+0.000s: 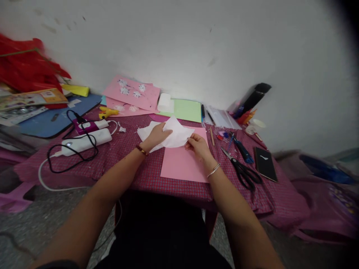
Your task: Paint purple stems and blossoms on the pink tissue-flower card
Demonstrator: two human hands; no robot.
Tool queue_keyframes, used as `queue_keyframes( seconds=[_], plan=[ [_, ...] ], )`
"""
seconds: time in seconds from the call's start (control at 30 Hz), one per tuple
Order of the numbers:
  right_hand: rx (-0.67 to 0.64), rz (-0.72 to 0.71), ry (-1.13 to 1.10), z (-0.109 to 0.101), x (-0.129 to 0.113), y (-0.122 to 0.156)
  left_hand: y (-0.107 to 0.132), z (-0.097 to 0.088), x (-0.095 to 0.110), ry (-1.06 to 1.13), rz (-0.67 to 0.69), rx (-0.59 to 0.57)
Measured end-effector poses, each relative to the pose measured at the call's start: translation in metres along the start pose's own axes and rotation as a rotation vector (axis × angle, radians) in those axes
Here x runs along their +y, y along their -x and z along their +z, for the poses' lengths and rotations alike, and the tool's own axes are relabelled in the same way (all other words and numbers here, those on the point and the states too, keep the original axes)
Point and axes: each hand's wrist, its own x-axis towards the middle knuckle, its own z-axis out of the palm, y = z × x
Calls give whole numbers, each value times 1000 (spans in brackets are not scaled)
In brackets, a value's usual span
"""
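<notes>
Thin white tissue paper (177, 131), in sheets with pointed corners, is spread between my two hands over the table. My left hand (157, 136) grips it from the left, thumb on top; the fingers underneath are hidden. At the tissue's right corner, my right hand (198, 146) pinches the edge between thumb and fingertips. Below the tissue lies a plain pink paper sheet (182, 166), partly covered by it and by my right hand. Black-handled scissors (241, 170) lie with blades apart to the right of my right hand.
A power strip (86, 142) with tangled cables lies left, near a yellow glue gun (108, 112). Decorated pink cards (133, 93) and a green sheet (186, 110) rest along the wall. On the right are a wooden stick (212, 136), a blue-handled tool (243, 151) and a black phone (265, 164).
</notes>
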Motion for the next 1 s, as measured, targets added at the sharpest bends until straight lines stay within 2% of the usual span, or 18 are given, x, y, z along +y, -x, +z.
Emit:
queue_keyframes(
  seconds=[0.13, 0.17, 0.2, 0.23, 0.37, 0.43, 0.6, 0.7, 0.83, 1.0],
  plan=[
    [19, -71, 61, 3, -1, 1, 7, -1, 6, -123, 218, 303],
    [17, -102, 87, 5, -1, 2, 9, 0, 9, -103, 268, 339],
    [8, -133, 117, 7, -1, 3, 12, 1, 13, -41, 290, 319],
    [-5, -167, 147, 9, 0, 5, 15, 3, 17, 62, 275, 249],
    [-102, -287, 225, 16, 0, 14, 28, 14, 29, 549, 77, -188],
    [-139, -315, 233, 17, -1, 17, 31, 18, 32, 686, 12, -277],
    [-135, -241, 246, 17, -5, 19, 30, 21, 27, 907, -163, -343],
    [-156, -222, 286, 17, -5, 18, 27, 25, 20, 904, -252, -405],
    [-186, -230, 334, 17, 2, 14, 25, 30, 14, 739, -228, -454],
    [-203, -192, 315, 17, 5, 13, 25, 29, 14, 638, -150, -377]
  ],
)
